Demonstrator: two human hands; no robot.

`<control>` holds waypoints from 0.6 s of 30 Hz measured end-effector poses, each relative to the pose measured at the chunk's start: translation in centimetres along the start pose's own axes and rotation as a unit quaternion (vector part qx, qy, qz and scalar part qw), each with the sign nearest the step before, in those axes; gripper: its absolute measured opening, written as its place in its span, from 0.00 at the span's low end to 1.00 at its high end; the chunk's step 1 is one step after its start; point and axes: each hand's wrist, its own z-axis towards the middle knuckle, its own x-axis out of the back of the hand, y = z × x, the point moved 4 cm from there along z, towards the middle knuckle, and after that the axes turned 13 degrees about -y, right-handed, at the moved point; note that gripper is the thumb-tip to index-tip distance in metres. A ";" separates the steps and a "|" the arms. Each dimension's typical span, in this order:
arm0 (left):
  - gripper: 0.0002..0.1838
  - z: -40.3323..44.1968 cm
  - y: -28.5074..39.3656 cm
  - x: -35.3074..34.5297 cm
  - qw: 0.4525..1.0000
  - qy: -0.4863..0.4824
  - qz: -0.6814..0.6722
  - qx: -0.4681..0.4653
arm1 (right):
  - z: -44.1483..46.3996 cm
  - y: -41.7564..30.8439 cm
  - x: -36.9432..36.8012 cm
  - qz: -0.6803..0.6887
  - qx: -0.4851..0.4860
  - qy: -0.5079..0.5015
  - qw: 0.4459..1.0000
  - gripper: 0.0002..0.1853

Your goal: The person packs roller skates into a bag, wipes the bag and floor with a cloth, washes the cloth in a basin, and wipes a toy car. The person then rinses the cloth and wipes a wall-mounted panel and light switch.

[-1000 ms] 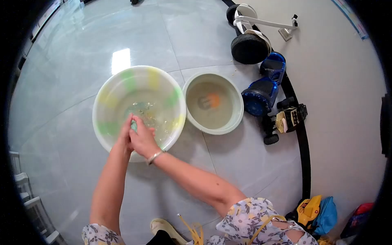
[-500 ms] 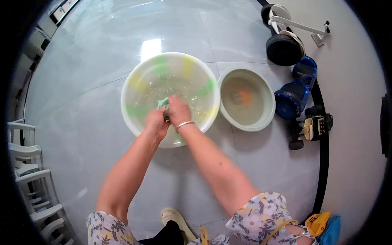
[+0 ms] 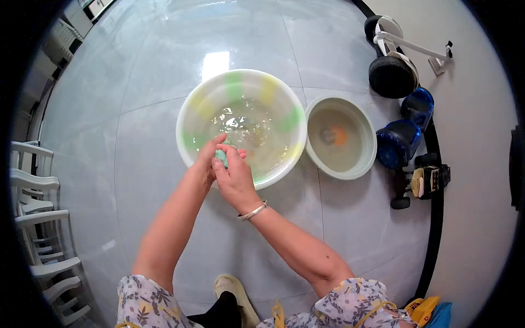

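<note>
A large white basin (image 3: 188, 121) with green and yellow patches holds rippling water. Over its near rim, my two hands are together around a bunched pale green cloth (image 3: 221, 158). My left hand (image 3: 205, 162) cups the cloth from the left, its thumb raised and some fingertips poking out on the far side. My right hand (image 3: 236, 179), a bracelet (image 3: 252, 211) on its wrist, presses its closed fingers on the cloth from the right. Most of the cloth is hidden between the palms.
Touching the large basin on its right is a smaller pale basin (image 3: 370, 143) of cloudy water with an orange patch (image 3: 340, 136). Along the right wall stand a self-balancing scooter (image 3: 392, 76), a blue hoverboard (image 3: 398, 143) and a toy car (image 3: 425, 181). White chairs (image 3: 35, 183) line the left.
My hands have drawn back toward the near rim, the right one turning over and closing on the cloth. The whole scene has shifted slightly right in view.
</note>
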 end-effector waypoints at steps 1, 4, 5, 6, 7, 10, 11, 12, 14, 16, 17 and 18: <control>0.27 0.1 0.3 0.2 1.000 -0.014 -0.021 0.015 | -0.2 -0.5 0.1 0.000 0.001 0.000 1.000 0.16; 0.24 1.5 -0.2 0.6 0.989 -0.084 -0.117 -0.015 | 0.2 -1.2 0.2 0.002 -0.010 -0.047 0.999 0.14; 0.22 0.9 0.2 -0.4 0.987 -0.105 -0.096 -0.077 | 0.8 -1.3 0.5 -0.043 -0.017 -0.021 0.999 0.13; 0.22 0.6 -0.1 -1.5 0.987 -0.105 -0.095 -0.078 | 1.4 -1.3 1.0 -0.087 -0.024 0.004 0.996 0.14; 0.20 0.2 -0.3 -2.4 0.983 -0.078 -0.139 -0.094 | 2.2 -0.9 1.5 -0.087 -0.024 0.004 0.996 0.14; 0.16 0.1 0.5 -4.7 0.971 -0.077 -0.178 -0.141 | 4.9 0.5 3.7 -0.210 -0.035 0.050 0.976 0.15; 0.15 -0.2 0.6 -5.4 0.966 -0.087 -0.181 -0.162 | 5.1 0.5 3.8 -0.214 -0.027 0.057 0.975 0.15; 0.19 -0.7 0.6 -5.2 0.971 -0.022 -0.167 -0.168 | 5.2 0.7 4.1 -0.250 -0.022 0.119 0.961 0.15; 0.19 -1.3 0.4 -6.3 0.981 -0.028 -0.132 -0.141 | 6.2 2.2 5.3 -0.241 -0.001 0.169 0.956 0.18; 0.18 -1.0 0.8 -6.9 0.988 -0.033 -0.096 -0.116 | 7.0 3.0 6.6 -0.007 -0.016 0.090 0.996 0.17; 0.17 -1.0 1.0 -7.0 0.991 -0.025 -0.013 -0.128 | 6.8 3.1 6.3 0.235 -0.043 -0.011 0.971 0.17; 0.16 -0.6 1.2 -7.2 0.987 -0.016 0.070 -0.141 | 6.4 2.7 6.5 0.230 -0.040 -0.009 0.972 0.17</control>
